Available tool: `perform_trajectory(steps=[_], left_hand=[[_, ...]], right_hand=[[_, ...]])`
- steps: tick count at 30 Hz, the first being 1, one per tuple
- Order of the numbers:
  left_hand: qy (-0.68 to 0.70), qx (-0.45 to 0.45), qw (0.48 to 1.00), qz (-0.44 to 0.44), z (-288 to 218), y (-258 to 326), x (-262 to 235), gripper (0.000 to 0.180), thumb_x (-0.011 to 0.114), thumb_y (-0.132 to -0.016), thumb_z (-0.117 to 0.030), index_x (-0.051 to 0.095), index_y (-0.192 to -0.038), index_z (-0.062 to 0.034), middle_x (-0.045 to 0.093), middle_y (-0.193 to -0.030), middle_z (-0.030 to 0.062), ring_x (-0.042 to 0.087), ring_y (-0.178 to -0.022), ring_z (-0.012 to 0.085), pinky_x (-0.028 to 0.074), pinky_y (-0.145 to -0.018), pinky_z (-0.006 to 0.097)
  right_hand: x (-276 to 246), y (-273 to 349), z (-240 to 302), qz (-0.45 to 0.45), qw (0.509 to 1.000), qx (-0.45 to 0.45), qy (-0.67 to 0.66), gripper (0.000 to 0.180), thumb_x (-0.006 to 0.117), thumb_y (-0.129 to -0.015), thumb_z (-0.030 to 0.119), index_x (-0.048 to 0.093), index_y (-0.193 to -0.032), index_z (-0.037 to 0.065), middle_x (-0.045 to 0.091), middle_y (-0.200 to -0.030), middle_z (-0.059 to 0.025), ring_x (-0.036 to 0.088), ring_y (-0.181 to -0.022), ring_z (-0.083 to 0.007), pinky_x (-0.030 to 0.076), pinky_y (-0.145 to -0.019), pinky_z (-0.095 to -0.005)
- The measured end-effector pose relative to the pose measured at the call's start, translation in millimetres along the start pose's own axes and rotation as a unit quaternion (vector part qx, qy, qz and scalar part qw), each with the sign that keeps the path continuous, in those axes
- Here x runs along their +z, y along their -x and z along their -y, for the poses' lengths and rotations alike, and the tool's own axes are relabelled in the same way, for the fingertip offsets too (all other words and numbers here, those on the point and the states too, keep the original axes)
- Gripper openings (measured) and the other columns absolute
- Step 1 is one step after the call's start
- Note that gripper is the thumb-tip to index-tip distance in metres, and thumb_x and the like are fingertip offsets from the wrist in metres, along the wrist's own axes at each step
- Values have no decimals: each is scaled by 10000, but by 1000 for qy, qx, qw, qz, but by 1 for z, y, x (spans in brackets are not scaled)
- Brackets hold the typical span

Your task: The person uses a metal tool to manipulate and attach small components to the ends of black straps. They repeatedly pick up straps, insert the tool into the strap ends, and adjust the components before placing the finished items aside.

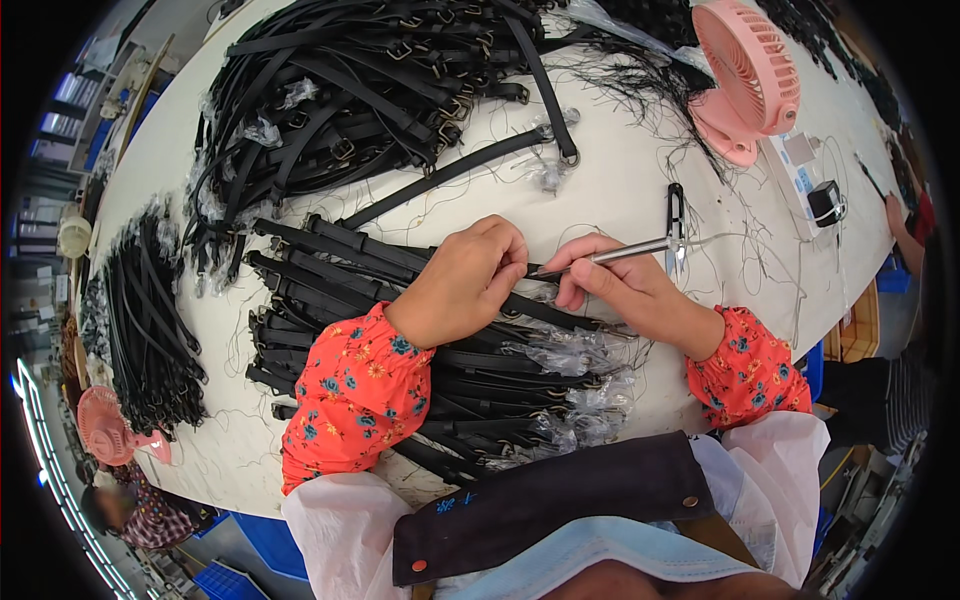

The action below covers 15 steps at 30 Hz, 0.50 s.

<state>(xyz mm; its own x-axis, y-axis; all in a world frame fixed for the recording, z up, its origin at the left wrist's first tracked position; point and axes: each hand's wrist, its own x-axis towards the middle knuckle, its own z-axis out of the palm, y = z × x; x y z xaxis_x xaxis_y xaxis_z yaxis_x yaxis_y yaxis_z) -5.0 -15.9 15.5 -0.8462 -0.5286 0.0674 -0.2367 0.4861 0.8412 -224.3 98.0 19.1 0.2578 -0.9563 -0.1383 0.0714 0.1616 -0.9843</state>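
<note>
Over a row of black belts (340, 285), my left hand (465, 275) is closed, thumb against fingers, on what looks like the end of a black belt. My right hand (630, 295) grips a slim silver pen-like tool (632, 251), whose dark tip points at the left hand's fingertips. Its exact kind and the spot it meets are too small to make out. Clear plastic wrap (575, 355) covers the buckle ends of several belts below my hands. Black-handled thread snips (676, 220) lie just beyond the right hand.
A large heap of buckled belts (350, 100) fills the far left, and another bundle (150, 320) lies at left. Pink fans (745, 75) stand far right and at the left edge. A power strip (795, 185) holds a black plug. Loose threads are scattered about. Other people sit nearby.
</note>
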Motion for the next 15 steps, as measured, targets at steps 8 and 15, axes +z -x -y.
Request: perform_trajectory(steps=[8, 15], left_hand=[[3, -8, 1000, 1, 1, 0, 0, 84, 641, -892, 21, 591, -960, 19, 598, -927, 103, 603, -704, 166, 485, -629, 291], [11, -12, 1000, 1, 0, 0, -1, 82, 635, -898, 15, 588, -966, 18, 598, -930, 102, 606, -732, 171, 486, -653, 294]], right_hand=[[-1, -1, -1, 3, 1000, -10, 10, 337, 479, -1091, 285, 606, -1219, 0, 671, -922, -59, 628, -846, -102, 519, -780, -250], [0, -1, -1, 2, 1000, -9, 8, 339, 481, -1090, 288, 606, -1220, 1, 669, -923, -58, 626, -845, -101, 520, -778, -247]])
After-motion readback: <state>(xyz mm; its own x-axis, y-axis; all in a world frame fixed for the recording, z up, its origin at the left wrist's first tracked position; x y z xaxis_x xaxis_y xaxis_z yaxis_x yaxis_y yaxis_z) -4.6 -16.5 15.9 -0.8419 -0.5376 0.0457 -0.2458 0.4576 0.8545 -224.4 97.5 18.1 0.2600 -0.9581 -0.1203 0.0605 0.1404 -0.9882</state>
